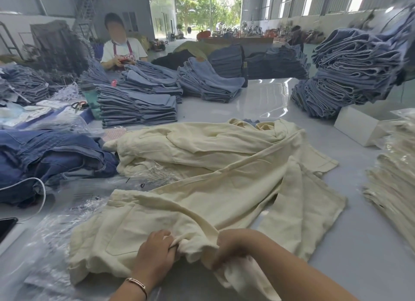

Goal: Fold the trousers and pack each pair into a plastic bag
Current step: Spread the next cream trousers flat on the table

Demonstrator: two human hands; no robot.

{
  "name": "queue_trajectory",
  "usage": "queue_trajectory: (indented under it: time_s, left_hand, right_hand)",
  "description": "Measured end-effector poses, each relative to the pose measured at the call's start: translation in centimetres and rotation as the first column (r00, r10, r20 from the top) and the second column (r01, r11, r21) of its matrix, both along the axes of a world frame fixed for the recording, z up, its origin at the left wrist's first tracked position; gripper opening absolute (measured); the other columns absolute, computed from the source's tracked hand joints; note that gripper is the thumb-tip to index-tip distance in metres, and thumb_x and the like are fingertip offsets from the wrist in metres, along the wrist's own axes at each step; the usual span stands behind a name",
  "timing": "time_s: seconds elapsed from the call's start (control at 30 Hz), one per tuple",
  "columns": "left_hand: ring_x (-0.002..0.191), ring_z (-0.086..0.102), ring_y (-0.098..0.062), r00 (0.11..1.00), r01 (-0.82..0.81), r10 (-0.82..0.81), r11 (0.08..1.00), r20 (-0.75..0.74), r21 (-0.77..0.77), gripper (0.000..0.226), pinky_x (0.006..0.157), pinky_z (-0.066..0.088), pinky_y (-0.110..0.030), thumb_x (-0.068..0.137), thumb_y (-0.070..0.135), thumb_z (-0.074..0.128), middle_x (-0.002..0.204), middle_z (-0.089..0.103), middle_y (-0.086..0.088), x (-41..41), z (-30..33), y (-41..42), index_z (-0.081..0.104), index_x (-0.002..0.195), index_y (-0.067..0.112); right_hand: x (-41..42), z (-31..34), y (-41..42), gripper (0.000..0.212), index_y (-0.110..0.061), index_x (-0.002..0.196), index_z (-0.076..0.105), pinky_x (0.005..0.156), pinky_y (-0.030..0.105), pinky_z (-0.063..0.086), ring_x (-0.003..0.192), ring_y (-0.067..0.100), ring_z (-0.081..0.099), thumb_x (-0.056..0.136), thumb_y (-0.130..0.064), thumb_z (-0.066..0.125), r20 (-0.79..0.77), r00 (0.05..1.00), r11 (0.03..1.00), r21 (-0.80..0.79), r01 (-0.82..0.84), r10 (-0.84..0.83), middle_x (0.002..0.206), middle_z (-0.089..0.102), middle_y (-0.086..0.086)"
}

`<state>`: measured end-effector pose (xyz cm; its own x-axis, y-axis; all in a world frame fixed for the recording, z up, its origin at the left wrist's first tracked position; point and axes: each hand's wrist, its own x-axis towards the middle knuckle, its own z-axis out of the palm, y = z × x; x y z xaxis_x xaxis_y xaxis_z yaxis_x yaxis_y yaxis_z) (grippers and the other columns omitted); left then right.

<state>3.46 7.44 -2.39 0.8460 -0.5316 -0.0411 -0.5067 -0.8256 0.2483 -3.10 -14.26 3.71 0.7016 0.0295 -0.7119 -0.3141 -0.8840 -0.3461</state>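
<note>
Both your hands are bunched into the cream trousers point(202, 188) at the near edge of the tabletop point(269, 93). Your left hand point(155, 253) has its fingers curled round a gather of cloth, and your right hand point(231, 244) pinches the fold just beside it. The legs trail away toward the middle of the tabletop, twisted over one another and over a second cream pair point(190, 141) — so the fold proper looks not yet begun.

Shake the pair flat before you crease it, or the twist will likely be folded in. The plastic bags point(67, 210) lie partly under the waist end, toward the near left corner — lift the cloth clear of them rather than dragging it, since the film probably slides.
</note>
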Motion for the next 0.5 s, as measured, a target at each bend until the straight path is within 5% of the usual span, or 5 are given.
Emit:
queue_trajectory:
  time_s: [0.13,0.2,0.3,0.37,0.5]
  left_hand:
    - [0.113,0.049,-0.022,0.996,-0.029,0.045,0.981,0.078,-0.193,0.079,0.093,0.041,-0.032,0.068,0.053,0.008,0.12,0.061,0.005,-0.3,2.6,-0.6,0.072,0.092,0.013]
    - [0.093,0.055,-0.028,0.976,-0.008,0.089,0.926,0.198,-0.376,0.062,0.081,0.046,-0.036,0.072,0.044,0.022,0.096,0.069,-0.001,0.0,4.2,-0.5,0.071,0.068,0.007]
    - [0.078,0.052,-0.027,0.951,0.036,0.108,0.892,0.289,-0.451,0.049,0.068,0.046,-0.037,0.072,0.036,0.029,0.073,0.065,0.001,0.5,5.7,-0.4,0.064,0.055,0.007]
    - [0.089,0.053,-0.028,0.983,-0.024,0.067,0.971,0.173,-0.239,0.052,0.077,0.045,-0.038,0.077,0.041,0.026,0.084,0.065,-0.004,0.3,5.7,-0.9,0.066,0.071,0.008]
    - [0.117,0.045,-0.021,0.991,-0.037,0.081,0.934,-0.108,0.355,0.051,0.093,0.041,-0.034,0.092,0.051,0.035,0.121,0.048,-0.002,-0.6,1.9,-1.4,0.062,0.113,0.013]
  right_hand:
    - [-2.0,0.0,-2.7,0.036,-0.017,0.091,0.063,0.058,0.028,0.052,0.064,0.01,0.059,0.08,-0.05,0.071,0.238,0.855,0.832,0.451,0.323,-0.461,0.08,0.062,0.0]
    - [-2.9,-0.4,-5.8,0.033,-0.024,0.117,0.059,0.085,0.029,0.047,0.099,0.01,0.057,0.086,-0.036,0.064,0.664,0.592,0.87,0.2,0.45,-0.458,0.117,0.061,-0.003]
    - [-5.5,-2.8,-9.9,0.068,-0.033,0.149,0.024,0.112,0.034,0.026,0.144,0.018,0.018,0.087,-0.019,0.048,0.613,0.78,0.885,-0.288,0.365,-0.122,0.158,0.018,-0.005]
    - [-7.4,-5.1,-11.0,0.062,-0.037,0.15,0.018,0.117,0.039,0.015,0.148,0.018,0.005,0.094,-0.022,0.038,0.414,0.906,0.896,-0.366,0.251,-0.085,0.161,0.004,-0.006]
    - [-9.3,-7.0,-11.5,0.052,-0.027,0.141,0.032,0.115,0.034,0.022,0.145,0.016,0.016,0.09,-0.032,0.039,0.475,0.859,0.85,-0.358,0.386,-0.19,0.159,0.016,-0.001]
